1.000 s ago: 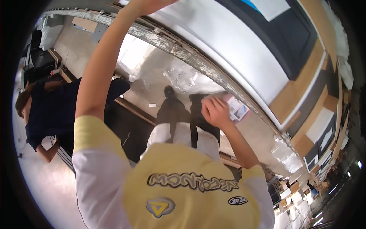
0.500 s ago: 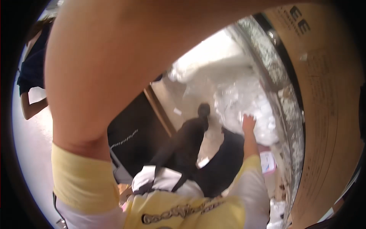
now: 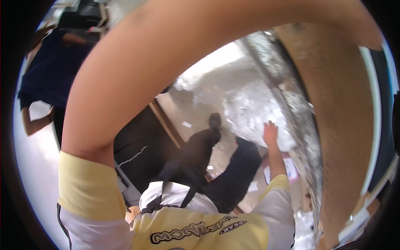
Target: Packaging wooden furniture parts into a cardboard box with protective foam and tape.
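My left arm arches close across the top of the view. My left hand (image 3: 368,35), at the far upper right, is at the upper edge of a large brown cardboard box (image 3: 343,108); its fingers cannot be made out. Lower down, my right hand (image 3: 271,134) reaches forward with its fingers stretched out and apart, holding nothing. It appears over a heap of clear plastic wrapping (image 3: 252,114); whether it touches the wrapping I cannot tell. A silvery wrapped strip (image 3: 300,98) runs between that hand and the box.
A black panel (image 3: 135,137) with a wooden edge strip (image 3: 166,123) stands left of my legs. A person in dark clothes (image 3: 50,79) is at the far left. Paper scraps (image 3: 186,124) and a pink-edged sheet (image 3: 290,168) lie low by my feet and right arm.
The box's broad printed face has turned away, and its far edge now shows. My left hand has come into view at the upper right. My right hand's fingers have spread.
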Demonstrator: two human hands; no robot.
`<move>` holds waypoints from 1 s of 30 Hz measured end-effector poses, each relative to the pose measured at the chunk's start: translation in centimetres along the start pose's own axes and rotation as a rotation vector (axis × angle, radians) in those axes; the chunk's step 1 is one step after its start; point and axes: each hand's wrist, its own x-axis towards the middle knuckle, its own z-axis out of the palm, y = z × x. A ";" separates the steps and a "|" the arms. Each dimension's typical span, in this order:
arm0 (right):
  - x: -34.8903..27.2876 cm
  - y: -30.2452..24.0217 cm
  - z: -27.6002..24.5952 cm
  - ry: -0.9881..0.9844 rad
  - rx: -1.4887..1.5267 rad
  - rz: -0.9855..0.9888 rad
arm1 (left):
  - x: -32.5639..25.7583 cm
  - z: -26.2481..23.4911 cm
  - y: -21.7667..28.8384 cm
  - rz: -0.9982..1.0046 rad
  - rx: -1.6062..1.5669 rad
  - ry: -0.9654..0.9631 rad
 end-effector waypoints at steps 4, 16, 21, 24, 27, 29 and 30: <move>-5.9 -7.8 -18.0 0.440 0.598 0.271 | 1.5 0.3 -0.9 -0.006 -0.011 -0.168; -36.9 2.5 -60.6 1.348 0.982 0.837 | 3.1 -2.8 1.4 0.059 0.185 -0.605; -37.2 11.7 -56.0 0.774 -0.007 0.739 | 3.1 1.5 13.1 0.351 0.172 -0.675; -37.4 11.5 -56.3 0.451 0.071 0.526 | 1.0 8.4 23.1 0.586 -0.231 -0.756; -37.1 12.1 -56.2 0.267 0.164 0.362 | -1.2 13.9 28.3 0.668 -0.273 -0.875; -36.7 13.4 -56.0 0.286 0.266 0.386 | -2.7 16.0 29.1 0.849 0.000 -0.855; -36.2 14.0 -55.9 0.300 0.358 0.429 | -2.8 15.9 29.4 0.852 -0.001 -0.865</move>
